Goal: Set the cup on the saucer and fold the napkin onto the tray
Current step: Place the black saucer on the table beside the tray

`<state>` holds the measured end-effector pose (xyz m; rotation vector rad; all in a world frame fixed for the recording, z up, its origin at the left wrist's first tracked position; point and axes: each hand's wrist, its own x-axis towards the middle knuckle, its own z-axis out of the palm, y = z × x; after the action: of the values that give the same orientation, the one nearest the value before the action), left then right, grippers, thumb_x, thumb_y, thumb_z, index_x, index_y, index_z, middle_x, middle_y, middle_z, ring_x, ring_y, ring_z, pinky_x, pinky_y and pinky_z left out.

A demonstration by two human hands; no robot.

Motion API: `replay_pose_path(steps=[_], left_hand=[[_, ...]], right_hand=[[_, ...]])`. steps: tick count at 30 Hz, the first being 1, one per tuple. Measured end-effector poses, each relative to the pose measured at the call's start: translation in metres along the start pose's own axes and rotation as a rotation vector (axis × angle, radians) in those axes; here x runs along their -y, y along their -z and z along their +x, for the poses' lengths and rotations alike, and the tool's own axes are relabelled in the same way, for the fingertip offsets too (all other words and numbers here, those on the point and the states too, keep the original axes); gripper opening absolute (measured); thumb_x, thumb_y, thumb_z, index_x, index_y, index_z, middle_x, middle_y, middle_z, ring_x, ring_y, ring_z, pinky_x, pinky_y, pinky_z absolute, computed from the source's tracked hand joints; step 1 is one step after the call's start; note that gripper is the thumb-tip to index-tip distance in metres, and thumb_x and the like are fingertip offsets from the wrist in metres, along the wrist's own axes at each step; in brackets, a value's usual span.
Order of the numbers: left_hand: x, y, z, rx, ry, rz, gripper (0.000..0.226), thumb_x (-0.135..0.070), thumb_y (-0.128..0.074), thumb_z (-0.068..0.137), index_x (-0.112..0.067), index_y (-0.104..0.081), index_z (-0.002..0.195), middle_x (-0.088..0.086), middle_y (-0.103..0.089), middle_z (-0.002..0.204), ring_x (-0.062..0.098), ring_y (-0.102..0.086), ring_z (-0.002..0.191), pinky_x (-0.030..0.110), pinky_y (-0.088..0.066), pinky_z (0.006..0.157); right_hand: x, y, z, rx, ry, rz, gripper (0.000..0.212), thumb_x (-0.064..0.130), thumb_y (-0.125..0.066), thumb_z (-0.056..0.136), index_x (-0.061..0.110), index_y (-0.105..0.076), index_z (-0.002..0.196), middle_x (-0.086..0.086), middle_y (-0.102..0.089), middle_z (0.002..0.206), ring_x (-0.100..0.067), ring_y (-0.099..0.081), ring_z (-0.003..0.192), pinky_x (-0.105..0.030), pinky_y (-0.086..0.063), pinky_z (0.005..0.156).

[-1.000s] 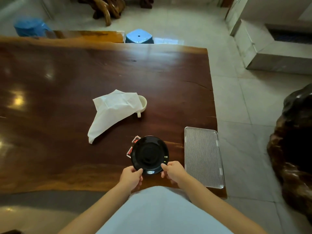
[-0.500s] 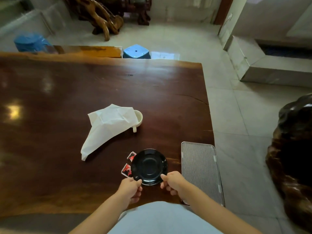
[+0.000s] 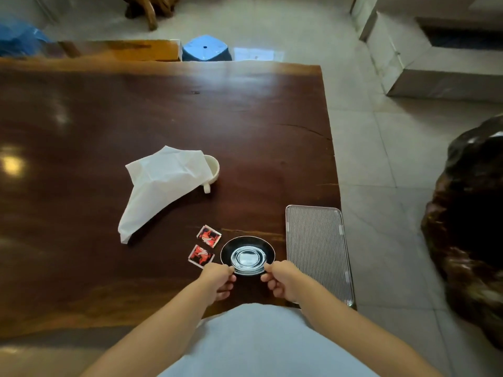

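A black saucer (image 3: 247,250) lies near the front edge of the dark wooden table (image 3: 163,115). My left hand (image 3: 217,278) pinches its near-left rim and my right hand (image 3: 281,281) pinches its near-right rim. A white cup (image 3: 212,171) lies on its side farther back, mostly covered by a crumpled white napkin (image 3: 160,186). A ribbed silver tray (image 3: 317,248) sits to the right of the saucer at the table's right edge.
Two small red and black packets (image 3: 204,246) lie just left of the saucer. A blue stool (image 3: 205,49) stands beyond the far table edge. A large dark carved wood piece (image 3: 468,227) is on the tiled floor at the right.
The saucer, held in both hands, has shifted right toward the tray, uncovering both packets. The camera view has moved.
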<state>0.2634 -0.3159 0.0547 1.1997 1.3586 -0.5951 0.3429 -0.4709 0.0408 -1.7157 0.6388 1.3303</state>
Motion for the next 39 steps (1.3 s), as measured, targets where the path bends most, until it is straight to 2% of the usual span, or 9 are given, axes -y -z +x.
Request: replay_pose_path(steps=[6, 12, 15, 19, 22, 25, 32, 36, 39], left_hand=[[-0.012, -0.010, 0.007, -0.018, 0.013, 0.082, 0.021, -0.023, -0.057, 0.100, -0.005, -0.066, 0.096, 0.003, -0.064, 0.072, 0.016, -0.054, 0.062, 0.029, -0.047, 0.057], [-0.016, -0.020, 0.019, 0.012, 0.050, 0.106, 0.023, -0.023, -0.057, 0.100, -0.003, -0.066, 0.109, 0.003, -0.067, 0.076, 0.016, -0.058, 0.063, 0.030, -0.048, 0.053], [-0.014, -0.022, 0.022, 0.055, 0.098, 0.070, 0.021, -0.020, -0.058, 0.100, -0.005, -0.063, 0.113, 0.007, -0.070, 0.089, 0.019, -0.062, 0.074, 0.032, -0.052, 0.059], [-0.008, -0.022, 0.024, 0.137, 0.174, 0.025, 0.020, -0.019, -0.057, 0.099, -0.008, -0.061, 0.115, 0.012, -0.073, 0.106, 0.023, -0.064, 0.082, 0.035, -0.055, 0.067], [-0.006, -0.025, 0.024, 0.166, 0.194, -0.001, 0.019, -0.019, -0.056, 0.100, -0.008, -0.059, 0.115, 0.013, -0.073, 0.108, 0.025, -0.065, 0.087, 0.035, -0.056, 0.070], [-0.006, -0.027, 0.026, 0.188, 0.208, -0.020, 0.023, -0.020, -0.055, 0.100, -0.010, -0.058, 0.121, 0.013, -0.074, 0.109, 0.027, -0.067, 0.092, 0.036, -0.057, 0.073], [-0.009, -0.026, 0.026, 0.198, 0.205, 0.052, 0.034, -0.020, -0.051, 0.102, -0.012, -0.050, 0.136, 0.012, -0.072, 0.113, 0.029, -0.066, 0.104, 0.039, -0.055, 0.081], [-0.008, -0.025, 0.026, 0.186, 0.197, 0.094, 0.041, -0.021, -0.051, 0.102, -0.010, -0.047, 0.141, 0.012, -0.072, 0.114, 0.029, -0.065, 0.103, 0.041, -0.054, 0.084], [-0.008, -0.024, 0.025, 0.144, 0.142, 0.166, 0.038, -0.021, -0.050, 0.102, -0.012, -0.048, 0.139, 0.013, -0.070, 0.117, 0.029, -0.066, 0.102, 0.040, -0.055, 0.084]], right_hand=[[0.007, 0.005, 0.008, -0.015, -0.054, 0.065, 0.012, 0.017, -0.046, 0.104, 0.008, -0.050, 0.097, -0.005, -0.061, 0.073, -0.007, -0.037, 0.041, -0.015, -0.023, 0.035], [0.008, 0.010, 0.017, -0.018, -0.122, 0.156, 0.012, 0.015, -0.044, 0.103, 0.006, -0.053, 0.100, -0.009, -0.064, 0.077, -0.010, -0.042, 0.046, -0.016, -0.027, 0.034], [0.005, 0.013, 0.017, -0.009, -0.139, 0.184, 0.014, 0.015, -0.045, 0.103, 0.005, -0.052, 0.095, -0.011, -0.067, 0.080, -0.013, -0.049, 0.053, -0.018, -0.037, 0.044], [0.002, 0.012, 0.021, 0.003, -0.174, 0.211, 0.014, 0.016, -0.048, 0.102, 0.004, -0.055, 0.106, -0.016, -0.070, 0.094, -0.020, -0.059, 0.068, -0.023, -0.049, 0.060], [0.003, 0.010, 0.023, 0.036, -0.178, 0.221, 0.019, 0.015, -0.046, 0.102, 0.004, -0.052, 0.116, -0.018, -0.069, 0.104, -0.024, -0.063, 0.080, -0.027, -0.055, 0.069], [0.004, 0.009, 0.024, 0.055, -0.178, 0.206, 0.022, 0.015, -0.045, 0.103, 0.005, -0.051, 0.121, -0.018, -0.070, 0.104, -0.027, -0.066, 0.089, -0.031, -0.058, 0.082], [0.004, 0.011, 0.029, 0.028, -0.158, 0.175, 0.029, 0.015, -0.047, 0.102, 0.009, -0.049, 0.130, -0.013, -0.069, 0.101, -0.026, -0.067, 0.091, -0.032, -0.059, 0.079], [0.004, 0.011, 0.029, 0.013, -0.146, 0.152, 0.025, 0.020, -0.049, 0.102, 0.012, -0.050, 0.125, -0.013, -0.068, 0.102, -0.027, -0.066, 0.093, -0.034, -0.059, 0.083], [0.005, 0.011, 0.029, -0.005, -0.128, 0.108, 0.022, 0.021, -0.050, 0.101, 0.013, -0.050, 0.121, -0.013, -0.068, 0.103, -0.025, -0.066, 0.087, -0.031, -0.058, 0.074]])
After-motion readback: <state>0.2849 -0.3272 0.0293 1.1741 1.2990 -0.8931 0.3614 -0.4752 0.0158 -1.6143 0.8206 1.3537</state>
